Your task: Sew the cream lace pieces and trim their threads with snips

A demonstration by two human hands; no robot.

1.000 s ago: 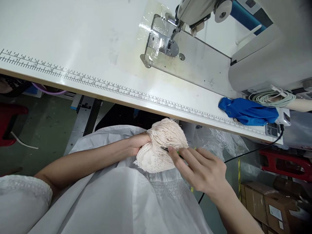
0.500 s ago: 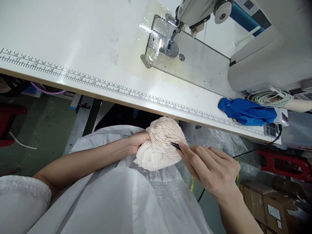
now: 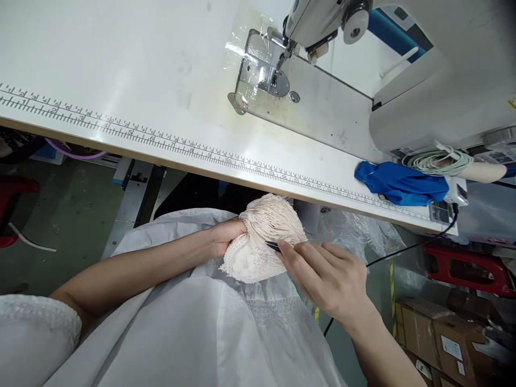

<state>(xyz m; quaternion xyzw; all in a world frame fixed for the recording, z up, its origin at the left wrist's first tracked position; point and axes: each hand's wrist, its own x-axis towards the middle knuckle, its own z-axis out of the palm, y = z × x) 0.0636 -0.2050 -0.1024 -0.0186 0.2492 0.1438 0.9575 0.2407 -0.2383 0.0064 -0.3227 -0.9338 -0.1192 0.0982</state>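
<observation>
A thick bunch of cream lace trim (image 3: 272, 223), gathered in many fine folds, rests over my lap just in front of the table edge. My left hand (image 3: 229, 234) is closed on its left side, with the fingertips hidden by the lace. My right hand (image 3: 328, 274) pinches a slim black pointed tool (image 3: 273, 245), whose tip lies against the folds at the middle of the bunch. Most of the tool is hidden inside the hand, so its exact kind does not show.
Across the front runs a white sewing table (image 3: 153, 80) with a printed ruler (image 3: 209, 155) along its edge. A sewing machine (image 3: 318, 24) stands at the upper right, near a blue cloth (image 3: 403, 183) and a coil of cord (image 3: 437, 161). Cardboard boxes (image 3: 447, 333) and a red stool (image 3: 467, 269) are at lower right.
My right hand has moved left with the black tool, from the right side of the lace bunch to further over its folds. My left hand keeps its hold.
</observation>
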